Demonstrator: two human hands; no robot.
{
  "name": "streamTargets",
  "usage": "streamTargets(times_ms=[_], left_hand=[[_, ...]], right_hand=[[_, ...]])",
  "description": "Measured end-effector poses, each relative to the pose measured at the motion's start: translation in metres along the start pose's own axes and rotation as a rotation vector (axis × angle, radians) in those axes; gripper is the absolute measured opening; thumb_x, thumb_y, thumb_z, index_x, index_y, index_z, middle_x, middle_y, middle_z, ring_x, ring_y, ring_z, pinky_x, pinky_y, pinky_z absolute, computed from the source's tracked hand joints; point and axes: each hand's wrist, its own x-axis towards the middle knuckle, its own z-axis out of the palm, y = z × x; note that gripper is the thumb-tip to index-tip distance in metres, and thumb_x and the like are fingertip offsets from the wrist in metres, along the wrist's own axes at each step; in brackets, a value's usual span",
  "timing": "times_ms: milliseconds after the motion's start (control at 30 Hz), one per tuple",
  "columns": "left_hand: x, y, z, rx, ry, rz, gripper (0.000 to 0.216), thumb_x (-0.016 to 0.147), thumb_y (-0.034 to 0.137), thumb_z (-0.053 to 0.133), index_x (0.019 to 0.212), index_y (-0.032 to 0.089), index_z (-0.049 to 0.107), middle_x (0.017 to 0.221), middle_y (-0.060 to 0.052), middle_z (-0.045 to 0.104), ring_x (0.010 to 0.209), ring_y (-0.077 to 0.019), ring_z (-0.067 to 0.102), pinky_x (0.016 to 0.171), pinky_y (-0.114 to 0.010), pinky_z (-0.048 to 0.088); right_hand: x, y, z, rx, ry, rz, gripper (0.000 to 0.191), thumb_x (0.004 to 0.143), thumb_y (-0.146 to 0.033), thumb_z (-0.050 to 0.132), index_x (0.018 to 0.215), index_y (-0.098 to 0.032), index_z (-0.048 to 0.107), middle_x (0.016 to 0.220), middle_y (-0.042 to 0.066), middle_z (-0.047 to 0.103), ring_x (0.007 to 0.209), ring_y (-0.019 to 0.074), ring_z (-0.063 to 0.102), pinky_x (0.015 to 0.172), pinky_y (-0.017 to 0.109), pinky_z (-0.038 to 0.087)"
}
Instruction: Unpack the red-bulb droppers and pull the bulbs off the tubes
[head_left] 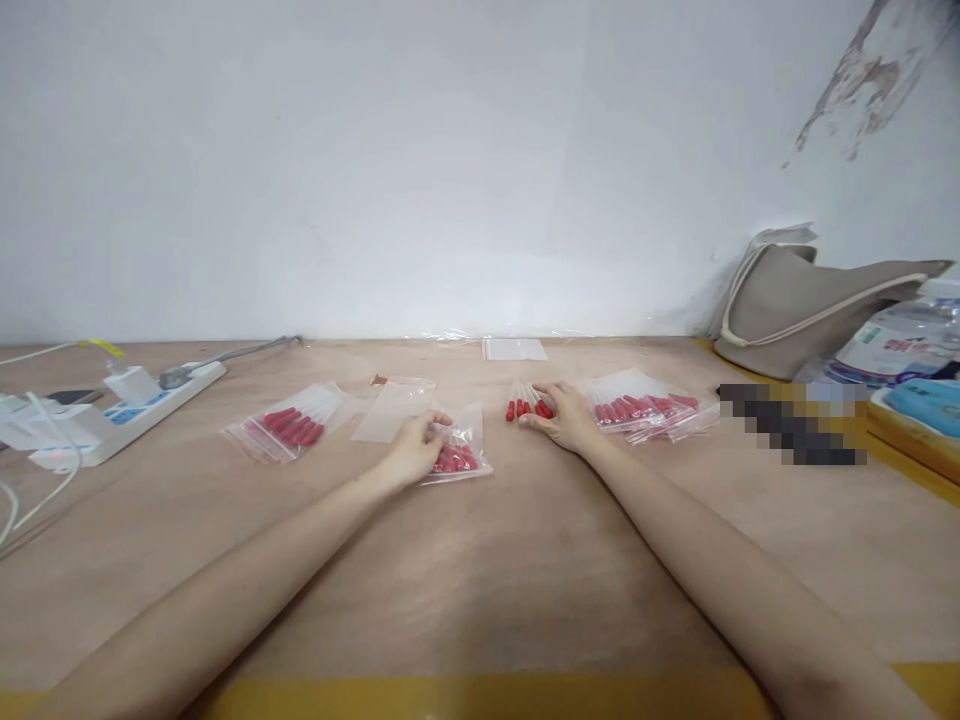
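The left hand (414,448) is resting, fingers partly curled, on a clear bag (469,425) of red-tipped sticks; whether it is pinching the plastic cannot be told. The right hand (570,418) is lying half open, thumb and fingers parted, touching loose red-tipped sticks (520,408) on the table (480,570). Farther out, filled bags are lying on the left (295,425) and right (634,405), seemingly done; the loose sticks are apparently awaiting bagging.
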Motion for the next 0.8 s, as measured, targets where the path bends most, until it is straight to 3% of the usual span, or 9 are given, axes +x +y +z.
streamTargets(times_ms=[67,133,300,367,433,500,600,667,800], left_hand=[[-0.007,0.000,-0.001,0.091,0.028,0.054,0.028,0.078,0.038,0.049,0.100,0.020,0.049,0.078,-0.003,0.057,0.058,-0.0138,0.058,0.058,-0.029,0.048],[-0.014,0.002,-0.009,0.207,0.027,0.083,0.033,0.074,0.043,0.054,0.098,0.021,0.049,0.084,-0.003,0.054,0.060,-0.0143,0.058,0.061,-0.030,0.048],[-0.021,0.011,-0.031,0.432,0.022,0.099,0.032,0.074,0.047,0.051,0.092,0.021,0.051,0.090,-0.005,0.049,0.067,-0.0171,0.057,0.066,-0.033,0.046],[-0.020,0.014,-0.035,0.433,0.053,0.268,0.025,0.078,0.043,0.049,0.087,0.020,0.052,0.090,-0.004,0.050,0.075,-0.0182,0.056,0.072,-0.033,0.044],[-0.020,0.016,-0.036,0.355,-0.007,0.491,0.020,0.080,0.039,0.048,0.080,0.019,0.055,0.088,-0.004,0.051,0.084,-0.0176,0.053,0.079,-0.031,0.042],[-0.022,0.017,-0.033,0.245,-0.125,0.624,0.023,0.081,0.039,0.048,0.075,0.018,0.056,0.086,-0.003,0.052,0.087,-0.0161,0.052,0.081,-0.028,0.041],[-0.025,0.015,-0.021,0.148,-0.207,0.654,0.025,0.074,0.042,0.059,0.074,0.017,0.057,0.087,-0.003,0.054,0.083,-0.0156,0.053,0.075,-0.027,0.044],[-0.025,0.013,-0.011,0.127,-0.183,0.650,0.025,0.069,0.040,0.064,0.075,0.017,0.058,0.088,-0.003,0.056,0.081,-0.0156,0.054,0.071,-0.026,0.045],[-0.022,0.012,0.002,0.117,-0.081,0.601,0.012,0.077,0.028,0.056,0.081,0.019,0.063,0.089,-0.003,0.060,0.082,-0.0153,0.056,0.071,-0.026,0.045]], right_hand=[[-0.008,-0.012,-0.003,0.005,0.094,-0.054,0.044,0.073,-0.053,0.054,0.102,-0.021,0.059,0.097,0.007,0.059,0.096,0.0216,0.050,0.084,0.035,0.032],[-0.019,-0.029,-0.005,0.038,0.092,-0.129,0.034,0.077,-0.050,0.050,0.093,-0.021,0.062,0.087,0.005,0.060,0.087,0.0190,0.051,0.082,0.034,0.030],[-0.042,-0.073,-0.011,0.161,-0.140,-0.403,0.052,0.062,-0.059,0.062,0.097,-0.021,0.059,0.077,0.001,0.059,0.077,0.0164,0.049,0.078,0.033,0.027],[-0.046,-0.082,-0.012,0.150,-0.239,-0.543,0.050,0.060,-0.060,0.063,0.094,-0.023,0.061,0.078,0.000,0.058,0.079,0.0165,0.048,0.078,0.032,0.025],[-0.047,-0.084,-0.011,0.098,-0.279,-0.638,0.035,0.070,-0.054,0.058,0.088,-0.025,0.063,0.079,0.000,0.058,0.080,0.0160,0.047,0.077,0.032,0.024],[-0.045,-0.080,-0.007,0.036,-0.252,-0.665,0.023,0.081,-0.042,0.050,0.085,-0.025,0.064,0.078,0.001,0.058,0.080,0.0148,0.046,0.075,0.031,0.023],[-0.040,-0.071,0.001,0.001,-0.149,-0.623,0.019,0.084,-0.029,0.048,0.082,-0.023,0.066,0.077,0.002,0.059,0.076,0.0131,0.047,0.072,0.030,0.022],[-0.038,-0.066,0.006,0.002,-0.086,-0.572,0.015,0.082,-0.025,0.051,0.081,-0.022,0.066,0.075,0.001,0.060,0.073,0.0122,0.047,0.071,0.029,0.022],[-0.035,-0.061,0.011,-0.020,-0.002,-0.542,0.011,0.080,-0.022,0.053,0.078,-0.021,0.064,0.072,0.000,0.061,0.073,0.0126,0.048,0.070,0.029,0.022]])
